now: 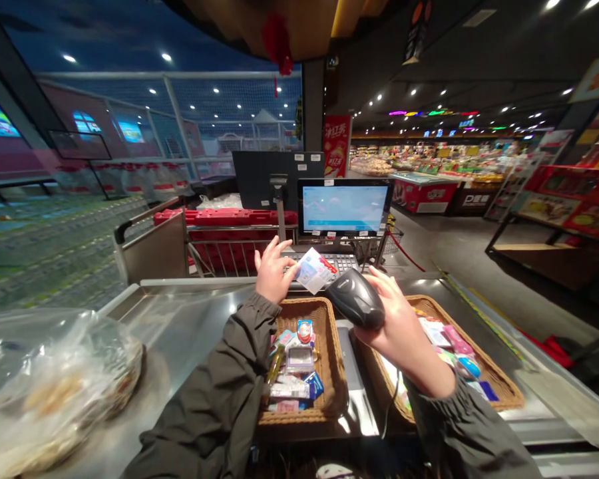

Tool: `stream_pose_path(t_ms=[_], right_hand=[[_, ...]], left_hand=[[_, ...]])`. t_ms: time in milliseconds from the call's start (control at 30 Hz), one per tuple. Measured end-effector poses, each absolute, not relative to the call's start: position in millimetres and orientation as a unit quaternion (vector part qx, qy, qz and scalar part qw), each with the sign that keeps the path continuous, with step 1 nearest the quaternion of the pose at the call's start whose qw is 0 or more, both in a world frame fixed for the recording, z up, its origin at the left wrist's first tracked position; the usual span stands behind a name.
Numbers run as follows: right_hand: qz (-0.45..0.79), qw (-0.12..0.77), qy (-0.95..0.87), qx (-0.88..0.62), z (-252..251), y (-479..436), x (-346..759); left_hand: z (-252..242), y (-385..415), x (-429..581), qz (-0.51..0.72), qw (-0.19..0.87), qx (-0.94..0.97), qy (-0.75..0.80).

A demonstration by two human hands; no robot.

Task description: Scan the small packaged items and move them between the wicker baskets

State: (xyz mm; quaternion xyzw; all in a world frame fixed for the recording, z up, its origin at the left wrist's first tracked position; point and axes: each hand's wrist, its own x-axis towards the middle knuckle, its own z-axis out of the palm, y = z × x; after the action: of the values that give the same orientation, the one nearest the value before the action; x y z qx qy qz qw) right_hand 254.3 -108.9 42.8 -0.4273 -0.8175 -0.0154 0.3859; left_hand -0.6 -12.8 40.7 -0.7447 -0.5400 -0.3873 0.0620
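Here, left fingers (pixel 287 271) pinch a packet (pixel 313 271); right fingers (pixel 385 285) clasp a scanner (pixel 355 299).

The left hand (pixel 273 276) pinches, below and left of the screen (pixel 344 207); the right hand (pixel 400 326) grips, below and right.

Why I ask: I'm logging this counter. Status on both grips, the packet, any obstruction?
Left grip holding printed packet by its edge. Right grip around black handheld scanner, nose close to packet. No obstruction visible between them.
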Motion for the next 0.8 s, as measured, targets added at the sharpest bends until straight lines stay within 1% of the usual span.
stream_pose_path(t_ms=[500,800], right_hand=[[-0.002,0.383,-0.803,-0.457,40.1,-122.5,252.9],[0.000,0.374,-0.803,-0.464,28.6,-118.7,256.1]], left_hand=[[39.9,-16.6,-5.4,-0.389,0.048,-0.751,-0.532],[26.1,-11.3,-12.2,-0.365,0.032,-0.755,-0.544]])
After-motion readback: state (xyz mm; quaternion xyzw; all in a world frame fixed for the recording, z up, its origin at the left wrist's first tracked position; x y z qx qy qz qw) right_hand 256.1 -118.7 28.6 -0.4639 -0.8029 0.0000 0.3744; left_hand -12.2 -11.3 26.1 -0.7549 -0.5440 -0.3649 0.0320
